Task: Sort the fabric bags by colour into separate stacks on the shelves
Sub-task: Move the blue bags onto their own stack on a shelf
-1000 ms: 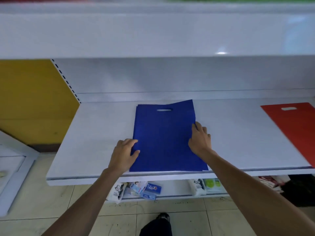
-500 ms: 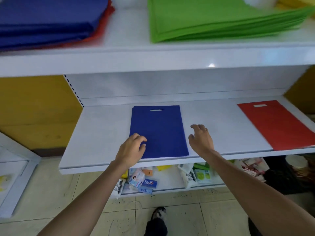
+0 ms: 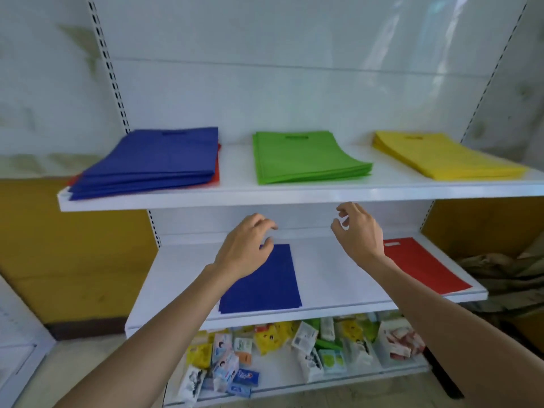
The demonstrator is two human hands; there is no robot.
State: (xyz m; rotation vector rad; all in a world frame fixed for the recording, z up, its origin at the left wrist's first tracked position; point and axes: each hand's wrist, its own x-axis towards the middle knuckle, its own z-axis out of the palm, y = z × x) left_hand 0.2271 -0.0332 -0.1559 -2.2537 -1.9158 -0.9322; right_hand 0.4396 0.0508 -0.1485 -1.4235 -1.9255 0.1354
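A single blue fabric bag point(image 3: 265, 284) lies flat on the middle shelf point(image 3: 332, 272), and a red bag point(image 3: 418, 266) lies at that shelf's right end. On the upper shelf point(image 3: 294, 195) sit a stack of blue bags point(image 3: 156, 160) with red edges showing beneath it, a green stack point(image 3: 306, 157) and a yellow stack point(image 3: 441, 154). My left hand point(image 3: 247, 245) hovers above the single blue bag's far end, fingers loosely curled, holding nothing. My right hand point(image 3: 359, 231) is raised in the air just below the upper shelf's front edge, fingers loosely bent and empty.
Several small packets and boxes point(image 3: 282, 357) fill the bottom shelf. A yellow wall panel point(image 3: 59, 245) is to the left, crumpled cloth point(image 3: 506, 278) to the right. A white unit's edge point(image 3: 17, 363) stands at the lower left.
Both hands have lifted off the single blue bag and risen toward the upper shelf. My view has tilted up, so the upper shelf's stacks are now fully visible.
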